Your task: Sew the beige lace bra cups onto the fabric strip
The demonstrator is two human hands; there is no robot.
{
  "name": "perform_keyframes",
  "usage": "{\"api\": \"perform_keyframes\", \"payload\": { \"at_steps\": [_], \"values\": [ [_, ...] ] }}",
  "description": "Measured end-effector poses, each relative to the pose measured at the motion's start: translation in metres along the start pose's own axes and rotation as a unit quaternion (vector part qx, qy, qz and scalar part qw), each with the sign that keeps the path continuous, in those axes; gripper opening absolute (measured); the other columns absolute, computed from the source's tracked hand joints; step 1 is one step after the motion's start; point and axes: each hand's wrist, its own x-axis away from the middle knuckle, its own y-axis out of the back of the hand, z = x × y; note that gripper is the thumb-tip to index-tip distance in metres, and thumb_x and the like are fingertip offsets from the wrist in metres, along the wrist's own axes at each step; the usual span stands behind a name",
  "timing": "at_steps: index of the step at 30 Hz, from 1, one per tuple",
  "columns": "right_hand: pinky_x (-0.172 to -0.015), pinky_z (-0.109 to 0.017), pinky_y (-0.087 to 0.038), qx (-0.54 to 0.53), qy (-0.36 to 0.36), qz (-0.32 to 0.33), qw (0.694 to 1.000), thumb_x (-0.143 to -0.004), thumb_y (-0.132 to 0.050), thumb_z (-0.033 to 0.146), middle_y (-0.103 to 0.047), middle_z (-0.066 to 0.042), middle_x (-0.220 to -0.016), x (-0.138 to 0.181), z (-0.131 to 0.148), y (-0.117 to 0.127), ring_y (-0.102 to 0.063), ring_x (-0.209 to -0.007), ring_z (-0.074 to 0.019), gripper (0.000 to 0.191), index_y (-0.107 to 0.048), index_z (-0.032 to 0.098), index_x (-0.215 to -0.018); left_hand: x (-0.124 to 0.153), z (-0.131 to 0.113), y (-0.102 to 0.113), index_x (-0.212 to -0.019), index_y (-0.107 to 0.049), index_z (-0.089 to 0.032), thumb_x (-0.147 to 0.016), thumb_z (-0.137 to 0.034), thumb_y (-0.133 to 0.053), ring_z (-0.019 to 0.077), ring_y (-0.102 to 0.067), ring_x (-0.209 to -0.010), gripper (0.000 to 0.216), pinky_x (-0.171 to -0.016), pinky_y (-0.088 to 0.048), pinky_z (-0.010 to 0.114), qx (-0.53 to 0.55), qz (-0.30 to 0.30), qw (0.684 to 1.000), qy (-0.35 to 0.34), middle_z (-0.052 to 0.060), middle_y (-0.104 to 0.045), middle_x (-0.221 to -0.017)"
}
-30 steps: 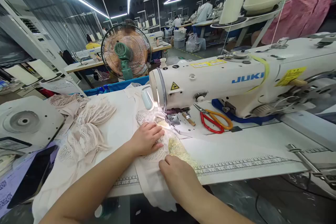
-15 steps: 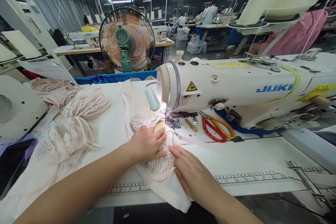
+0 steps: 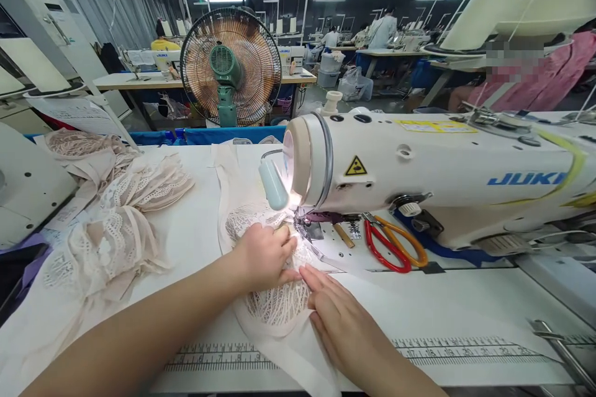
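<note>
On the smooth, matt white table [image 3: 200, 214], thin pale cloth [image 3: 279, 307] with rough, openwork lace reaches the near edge, and a crumpled pile [image 3: 125, 232] of similar lace and soft plain fabric lies toward the left edge. Toward the right edge, the sewing machine [image 3: 382, 155] has a smooth, slightly glossy white casing, with scissors [image 3: 393, 245] below it showing shiny red and orange handles and metal blades. A polished metal rod [image 3: 561, 347] gleams at the near right corner; beyond the far edge stands a fan [image 3: 228, 65] with a wire guard.
</note>
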Motion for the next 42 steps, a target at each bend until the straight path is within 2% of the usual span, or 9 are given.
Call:
{"api": "perform_keyframes", "payload": {
  "at_steps": [3,5,8,10,15,22,28,33,42],
  "values": [
    [-0.088,-0.042,-0.055,-0.013,0.003,0.001,1.0,-0.083,-0.035,0.007,-0.062,-0.019,-0.119,0.002,-0.001,0.001,-0.055,-0.114,-0.026,0.021,-0.054,0.016,-0.085,0.0,-0.001,-0.001,-0.108,-0.062,-0.014,-0.082,-0.066,-0.038,0.0223,-0.055,-0.073,0.064,-0.057,-0.04,0.036,0.008,-0.028,1.0,-0.008,0.014,-0.057,-0.112],
    [-0.087,-0.042,-0.055,-0.017,0.001,-0.005,1.0,-0.083,-0.035,0.007,-0.062,-0.019,-0.118,0.003,-0.001,0.0,-0.056,-0.114,-0.0262,0.02,-0.053,0.016,-0.083,0.001,-0.002,-0.006,-0.097,-0.066,-0.013,-0.083,-0.065,-0.037,0.0254,-0.054,-0.085,0.061,-0.072,-0.044,0.043,0.012,-0.063,0.997,-0.034,0.014,-0.056,-0.114],
    [-0.087,-0.044,-0.055,-0.023,-0.006,-0.022,0.999,-0.083,-0.036,0.008,-0.063,-0.018,-0.117,0.004,-0.001,-0.001,-0.056,-0.114,-0.0266,0.017,-0.05,0.017,-0.082,0.002,-0.002,-0.015,-0.086,-0.068,-0.012,-0.087,-0.059,-0.036,0.0283,-0.051,-0.098,0.057,-0.1,-0.028,0.055,0.027,-0.102,0.992,-0.072,0.012,-0.059,-0.106],
    [-0.085,-0.045,-0.055,-0.027,-0.015,-0.038,0.999,-0.083,-0.038,0.008,-0.063,-0.017,-0.116,0.005,-0.001,-0.002,-0.057,-0.112,-0.0274,0.015,-0.049,0.018,-0.083,0.002,-0.003,-0.021,-0.092,-0.067,-0.01,-0.087,-0.058,-0.039,0.0282,-0.05,-0.103,0.055,-0.106,-0.023,0.052,0.049,-0.11,0.99,-0.073,0.013,-0.06,-0.105],
    [-0.077,-0.042,-0.056,-0.039,-0.048,-0.053,0.997,-0.083,-0.039,0.007,-0.067,-0.013,-0.106,0.005,-0.002,-0.003,-0.062,-0.101,-0.0251,0.015,-0.047,0.02,-0.083,-0.002,-0.004,-0.023,-0.111,-0.058,-0.007,-0.086,-0.06,-0.037,0.027,-0.052,-0.102,0.062,-0.102,-0.034,0.043,0.099,-0.09,0.991,-0.029,0.016,-0.057,-0.112],
    [-0.084,-0.043,-0.054,-0.035,-0.063,-0.051,0.996,-0.085,-0.034,0.008,-0.068,-0.012,-0.107,0.002,-0.003,-0.004,-0.062,-0.103,-0.0216,0.017,-0.045,0.021,-0.083,-0.008,-0.002,-0.019,-0.115,-0.056,-0.006,-0.086,-0.059,-0.04,0.0291,-0.049,-0.106,0.062,-0.106,-0.025,0.049,0.093,-0.073,0.993,0.008,0.015,-0.056,-0.107],
    [-0.084,-0.043,-0.056,-0.043,-0.065,-0.046,0.996,-0.085,-0.034,0.009,-0.068,-0.014,-0.108,0.0,-0.004,-0.003,-0.062,-0.105,-0.0216,0.015,-0.044,0.02,-0.083,-0.008,-0.002,-0.018,-0.118,-0.055,-0.007,-0.088,-0.054,-0.039,0.0278,-0.049,-0.105,0.058,-0.102,-0.03,0.047,0.079,-0.075,0.994,-0.003,0.014,-0.058,-0.105],
    [-0.083,-0.045,-0.056,-0.056,-0.062,-0.043,0.996,-0.085,-0.035,0.008,-0.067,-0.014,-0.109,0.0,-0.004,-0.003,-0.062,-0.105,-0.022,0.014,-0.042,0.021,-0.083,-0.005,-0.004,-0.016,-0.111,-0.058,-0.01,-0.09,-0.048,-0.042,0.0259,-0.05,-0.106,0.047,-0.105,-0.025,0.049,0.087,-0.082,0.993,-0.02,0.012,-0.061,-0.11],
    [-0.084,-0.047,-0.055,-0.055,-0.084,-0.038,0.994,-0.087,-0.036,0.01,-0.067,-0.014,-0.109,0.0,-0.004,-0.006,-0.062,-0.105,-0.023,0.013,-0.042,0.021,-0.083,-0.004,-0.006,-0.016,-0.119,-0.054,-0.009,-0.091,-0.051,-0.038,0.027,-0.05,-0.11,0.053,-0.1,-0.03,0.047,0.089,-0.064,0.994,-0.004,0.013,-0.058,-0.121]
  ]
}}
